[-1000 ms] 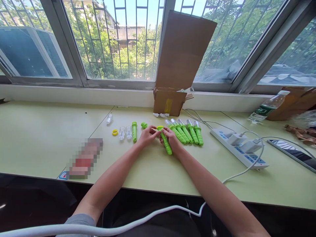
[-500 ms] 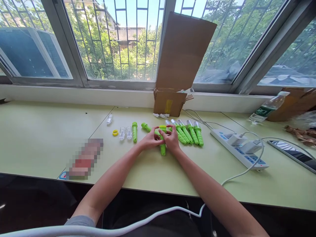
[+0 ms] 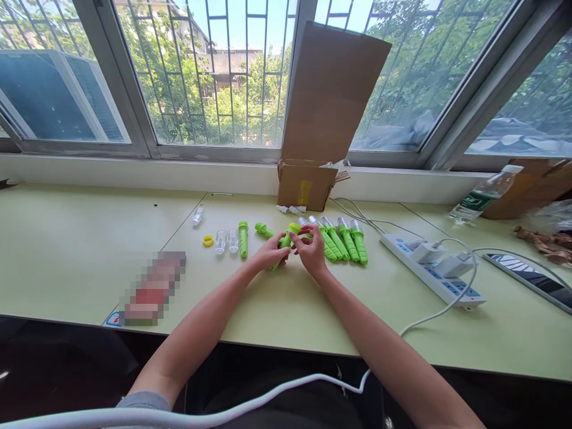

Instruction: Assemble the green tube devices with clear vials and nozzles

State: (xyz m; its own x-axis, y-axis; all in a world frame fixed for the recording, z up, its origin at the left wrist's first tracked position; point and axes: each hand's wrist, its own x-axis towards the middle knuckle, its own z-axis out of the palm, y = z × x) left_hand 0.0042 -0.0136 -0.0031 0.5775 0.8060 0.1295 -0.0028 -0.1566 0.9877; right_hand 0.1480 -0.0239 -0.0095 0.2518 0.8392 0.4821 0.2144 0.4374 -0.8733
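Observation:
My left hand is wrapped round a green ribbed plastic flashlight-like handle, tilted with its top to the upper right. A yellow ring sits round that top end. The thumb and fingers of my right hand pinch at the ring; their exact contact is partly hidden. Just beyond my left hand lies another green handle, and a green handle lies further left. Two clear plastic caps and a loose yellow ring are beside it. Several green handles with clear tops lie right of my hands.
A clear cap lies farther back. Small white parts rest before an open cardboard box. To the right are a power strip with cables, a phone and a water bottle. A blurred-out flat item lies left.
The held green handle has tilted from nearly upright, its lower end swinging left toward my left palm. My right hand has shifted slightly around the yellow ring.

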